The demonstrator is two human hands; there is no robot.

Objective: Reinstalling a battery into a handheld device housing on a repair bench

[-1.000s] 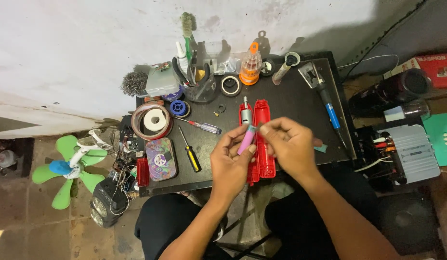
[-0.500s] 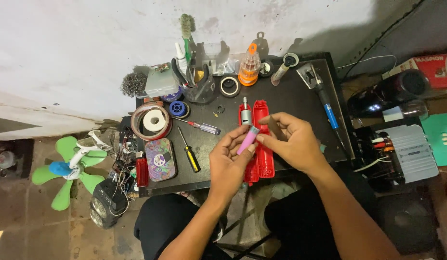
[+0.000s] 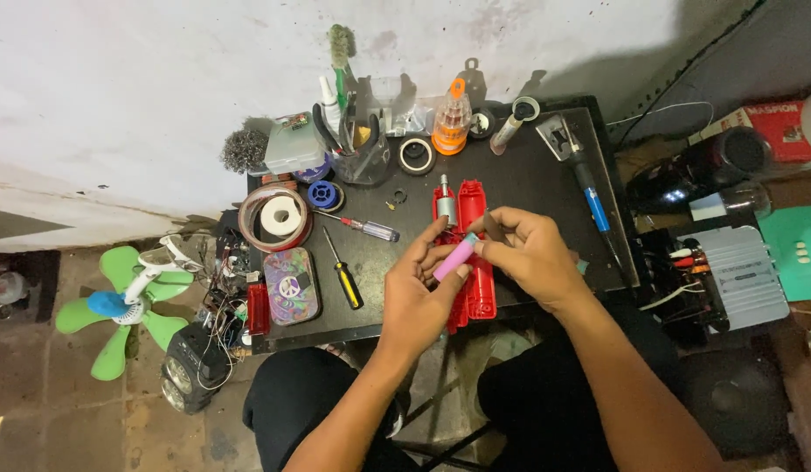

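My left hand and my right hand meet over a small black table and hold a pink cylindrical battery cell between their fingertips. The left fingers grip its lower end, the right fingers pinch its upper, pale blue end. Directly under the hands lies an opened red plastic casing, its two halves side by side, with a small grey motor at its far end.
Two screwdrivers, a patterned tin, tape rolls, a solder spool, a tool cup, an orange bit set and a blue-handled soldering iron lie around. A green fan sits on the floor left, electronics boxes right.
The right hand's fingers have shifted slightly along the upper end of the pink cell. Both hands stay over the red casing.
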